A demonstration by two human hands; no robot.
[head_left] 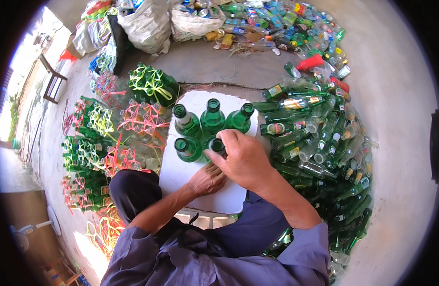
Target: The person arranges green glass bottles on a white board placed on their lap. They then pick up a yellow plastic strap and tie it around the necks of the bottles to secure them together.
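Several green glass bottles stand upright and uncapped on a white board [174, 183] in front of me. Three, including one far-left bottle [186, 119], form the back row. In the nearer row, one green bottle [188, 150] stands at the left; beside it is another green bottle [215, 145]. My right hand [243, 159] grips that bottle's mouth and neck between thumb and fingers. My left hand [206, 181] is low at the same bottle's near side, its fingers curled in against the lower body. The right hand partly hides the left fingertips and the bottle's body.
At the right lies a large heap of loose glass bottles [324, 138]. Bundles of bottles tied with yellow and red bands [102, 124] stand at the left, with loose bands [107, 233] nearer me. White sacks [145, 26] and a plastic bottle pile [281, 24] are at the back.
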